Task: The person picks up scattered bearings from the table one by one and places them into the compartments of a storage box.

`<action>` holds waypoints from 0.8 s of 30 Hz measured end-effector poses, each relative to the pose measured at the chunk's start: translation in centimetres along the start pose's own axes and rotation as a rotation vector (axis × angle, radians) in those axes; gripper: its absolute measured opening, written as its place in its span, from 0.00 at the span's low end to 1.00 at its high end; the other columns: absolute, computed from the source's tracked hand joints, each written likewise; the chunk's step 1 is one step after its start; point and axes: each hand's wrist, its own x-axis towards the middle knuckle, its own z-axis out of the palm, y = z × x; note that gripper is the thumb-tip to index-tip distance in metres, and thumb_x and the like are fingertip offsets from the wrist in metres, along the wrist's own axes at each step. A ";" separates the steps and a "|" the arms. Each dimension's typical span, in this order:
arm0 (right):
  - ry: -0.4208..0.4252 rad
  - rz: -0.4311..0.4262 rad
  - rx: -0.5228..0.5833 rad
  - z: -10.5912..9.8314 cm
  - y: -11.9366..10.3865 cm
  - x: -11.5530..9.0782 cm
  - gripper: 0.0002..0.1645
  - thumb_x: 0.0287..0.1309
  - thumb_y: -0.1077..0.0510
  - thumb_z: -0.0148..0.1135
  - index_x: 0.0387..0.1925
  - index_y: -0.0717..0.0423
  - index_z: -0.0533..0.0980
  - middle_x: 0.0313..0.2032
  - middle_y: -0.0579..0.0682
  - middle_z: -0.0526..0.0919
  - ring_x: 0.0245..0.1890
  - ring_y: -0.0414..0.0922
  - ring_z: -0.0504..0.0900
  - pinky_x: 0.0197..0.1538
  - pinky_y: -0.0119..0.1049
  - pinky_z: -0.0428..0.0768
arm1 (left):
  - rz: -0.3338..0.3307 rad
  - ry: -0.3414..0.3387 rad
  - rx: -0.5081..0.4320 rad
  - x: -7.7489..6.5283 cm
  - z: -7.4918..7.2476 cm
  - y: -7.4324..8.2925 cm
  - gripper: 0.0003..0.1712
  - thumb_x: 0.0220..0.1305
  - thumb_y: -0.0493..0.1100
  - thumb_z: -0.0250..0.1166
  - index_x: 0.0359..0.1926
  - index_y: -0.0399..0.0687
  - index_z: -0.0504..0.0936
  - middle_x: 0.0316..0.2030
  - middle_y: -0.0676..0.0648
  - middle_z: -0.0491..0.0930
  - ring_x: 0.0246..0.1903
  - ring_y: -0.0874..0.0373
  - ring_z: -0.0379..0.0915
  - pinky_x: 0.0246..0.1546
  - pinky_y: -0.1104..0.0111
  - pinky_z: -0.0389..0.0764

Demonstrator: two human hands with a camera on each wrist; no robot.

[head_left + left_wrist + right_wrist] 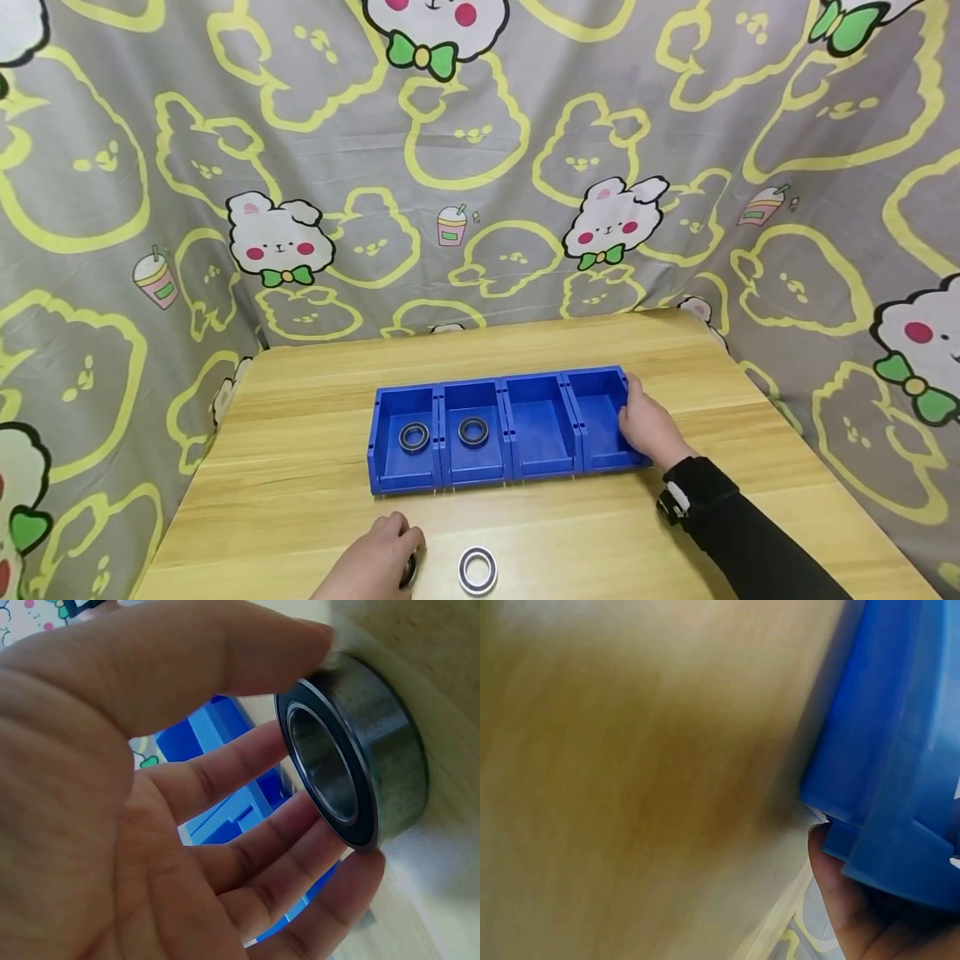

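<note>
My left hand (375, 557) holds a ball bearing (397, 750) at the table's near side, thumb on one side and fingertips on the other. In the left wrist view the bearing stands tilted on its edge, its black seal facing the palm. Just right of that hand, another bearing (463, 572) lies flat on the wood. My right hand (652, 423) grips the right end wall of a row of joined blue bins (542, 425). The right wrist view shows a thumb (836, 889) against the bin's corner; the other fingers are mostly hidden.
One bearing (414, 451) lies in the leftmost bin, and another bearing (473, 445) in the bin beside it. The two bins on the right show bare floors. A wooden table (300, 450) carries everything, with a patterned curtain (495, 150) behind and along both sides.
</note>
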 end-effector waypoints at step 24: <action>-0.009 0.007 -0.017 0.0 -0.2 0.1 0.38 0.68 0.64 0.45 0.73 0.74 0.44 0.48 0.76 0.77 0.36 0.55 0.80 0.42 0.56 0.80 | 0.122 0.069 0.061 1.6 -2.7 1.9 0.19 0.49 0.43 0.77 0.43 0.54 0.82 0.34 0.57 0.70 0.34 0.61 0.64 0.33 0.68 0.75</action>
